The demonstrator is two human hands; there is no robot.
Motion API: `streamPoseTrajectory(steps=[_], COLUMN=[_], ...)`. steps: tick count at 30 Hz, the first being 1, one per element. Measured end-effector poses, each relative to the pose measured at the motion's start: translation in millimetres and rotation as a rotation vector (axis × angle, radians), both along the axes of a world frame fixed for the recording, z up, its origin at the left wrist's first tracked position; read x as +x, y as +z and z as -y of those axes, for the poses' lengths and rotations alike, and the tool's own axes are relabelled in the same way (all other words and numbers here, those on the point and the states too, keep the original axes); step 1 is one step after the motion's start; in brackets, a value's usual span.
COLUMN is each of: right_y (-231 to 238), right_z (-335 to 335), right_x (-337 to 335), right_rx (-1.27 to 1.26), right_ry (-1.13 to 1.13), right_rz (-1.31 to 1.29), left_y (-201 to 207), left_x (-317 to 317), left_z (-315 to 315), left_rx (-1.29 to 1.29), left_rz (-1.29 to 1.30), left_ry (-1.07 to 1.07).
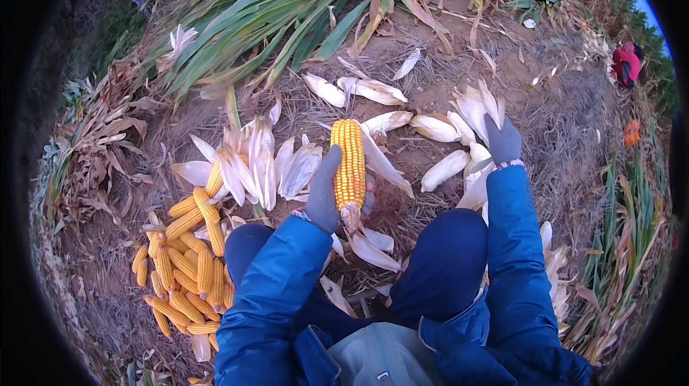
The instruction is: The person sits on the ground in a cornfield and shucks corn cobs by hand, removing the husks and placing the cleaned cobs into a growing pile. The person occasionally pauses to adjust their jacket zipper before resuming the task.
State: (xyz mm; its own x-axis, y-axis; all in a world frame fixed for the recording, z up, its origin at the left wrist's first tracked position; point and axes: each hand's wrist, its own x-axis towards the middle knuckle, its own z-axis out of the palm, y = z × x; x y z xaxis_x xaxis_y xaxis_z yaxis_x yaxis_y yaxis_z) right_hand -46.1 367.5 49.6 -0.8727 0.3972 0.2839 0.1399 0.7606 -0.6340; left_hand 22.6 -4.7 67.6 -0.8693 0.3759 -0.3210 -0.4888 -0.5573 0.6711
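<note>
My left hand, in a grey glove, is wrapped round a bare yellow ear of corn. The ear stands with its narrow brown end toward me. Off to the right, my right hand, gloved too, is closed on pale dry corn husks whose leaves stick up past the fingers; the fingertips are mostly hidden. Just left of that hand lie ears still in their husks. At my left knee, a pile of husked yellow ears lies on the ground.
Loose pale husks lie beyond the pile. Long green and drying corn stalks stretch across the far side, with more stalks along the right. Several unhusked ears rest on the straw-strewn soil. Something red is at the far right.
</note>
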Motion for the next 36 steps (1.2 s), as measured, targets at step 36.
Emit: streamPoseTrajectory(steps=[36], right_y=[14], right_z=[194], right_x=[-17], right_rx=[-1.487], right_ry=[0.13], right_rz=[-0.323], left_y=[-31], left_x=[-6], left_z=[-30], left_rx=[-0.839], left_rz=[-0.59], left_ry=[-0.265])
